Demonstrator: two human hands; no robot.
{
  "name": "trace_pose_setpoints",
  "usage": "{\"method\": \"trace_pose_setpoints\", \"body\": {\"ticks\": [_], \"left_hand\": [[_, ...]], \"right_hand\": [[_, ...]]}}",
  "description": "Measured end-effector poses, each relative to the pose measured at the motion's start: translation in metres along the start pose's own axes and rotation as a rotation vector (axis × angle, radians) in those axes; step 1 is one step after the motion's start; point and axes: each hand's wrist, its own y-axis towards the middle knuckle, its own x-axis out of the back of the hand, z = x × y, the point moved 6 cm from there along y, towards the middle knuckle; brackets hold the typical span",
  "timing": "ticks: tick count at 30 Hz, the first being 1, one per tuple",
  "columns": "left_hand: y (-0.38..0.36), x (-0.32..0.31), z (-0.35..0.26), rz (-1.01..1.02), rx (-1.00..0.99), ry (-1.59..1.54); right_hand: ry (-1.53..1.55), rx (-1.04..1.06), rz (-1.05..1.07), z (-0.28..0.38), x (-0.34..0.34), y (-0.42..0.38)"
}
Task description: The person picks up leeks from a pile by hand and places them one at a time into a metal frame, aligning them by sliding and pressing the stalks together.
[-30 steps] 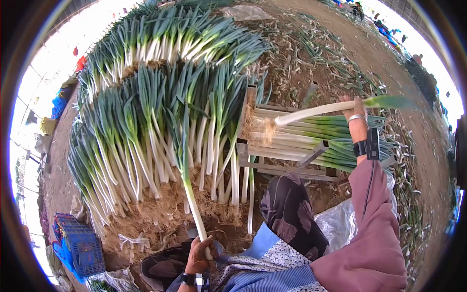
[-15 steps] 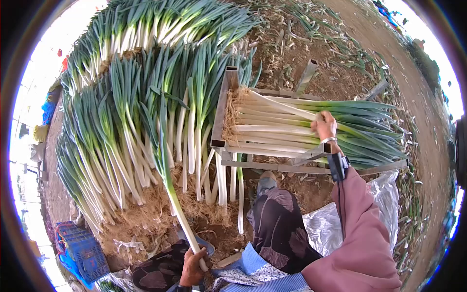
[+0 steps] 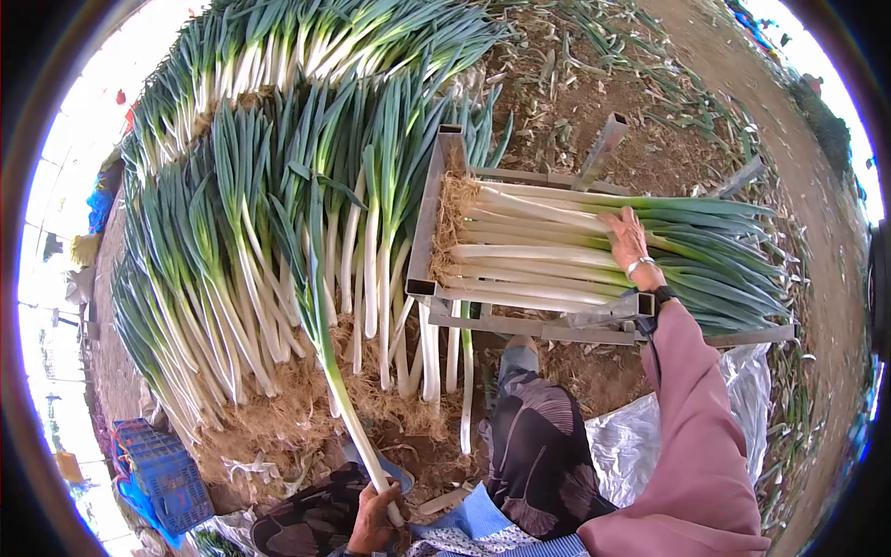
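Observation:
My left hand (image 3: 373,516) is closed round the root end of a long leek (image 3: 345,405), whose green leaves slant up and away over the standing pile. My right hand (image 3: 627,236) lies on top of the leeks (image 3: 534,252) stacked sideways in a metal frame (image 3: 422,223), its fingers stretched over the stems where white turns to green. Their roots (image 3: 455,218) bunch against the frame's left end, and the leaves stick out past the right end.
A big pile of leeks (image 3: 218,251) stands in rows at left, roots toward me. A blue plastic crate (image 3: 165,478) sits at lower left. Silvery sheeting (image 3: 626,441) lies beside my knee (image 3: 543,436). Leaf scraps (image 3: 668,102) litter the soil beyond the frame.
My right hand has settled flatter on the framed leeks, and the top stem under it lies closer to the others. My left hand still holds its leek. The view has shifted slightly.

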Motion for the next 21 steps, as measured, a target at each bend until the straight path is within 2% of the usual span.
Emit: {"method": "trace_pose_setpoints", "body": {"ticks": [2, 4, 6, 8, 10, 12, 14, 18, 21], "left_hand": [[0.003, 0.006, 0.002, 0.029, -0.041, 0.026], [0.003, 0.007, 0.003, 0.035, -0.039, 0.026], [0.005, 0.006, 0.005, 0.050, -0.033, 0.033], [0.011, 0.010, 0.010, 0.009, -0.003, 0.029], [0.012, 0.010, 0.009, -0.002, -0.019, 0.067], [0.015, 0.015, 0.012, -0.017, -0.033, 0.098], [0.018, 0.016, 0.010, 0.140, -0.224, 0.267], [0.018, 0.013, 0.011, 0.104, -0.201, 0.239], [0.013, 0.004, 0.006, 0.077, -0.105, 0.142]], "right_hand": [[0.136, 0.093, -0.039, 0.008, 0.012, -0.007], [0.148, 0.138, -0.046, 0.016, 0.014, -0.016], [0.099, 0.185, 0.059, 0.023, 0.008, -0.024], [0.110, 0.193, 0.066, 0.025, 0.013, -0.023], [0.210, 0.200, 0.168, 0.027, 0.019, -0.021], [0.209, 0.209, 0.170, 0.028, 0.021, -0.022], [0.207, 0.219, 0.180, 0.027, 0.018, -0.023], [0.213, 0.237, 0.174, 0.027, 0.014, -0.021], [0.211, 0.201, 0.188, 0.034, 0.010, -0.015]]}}
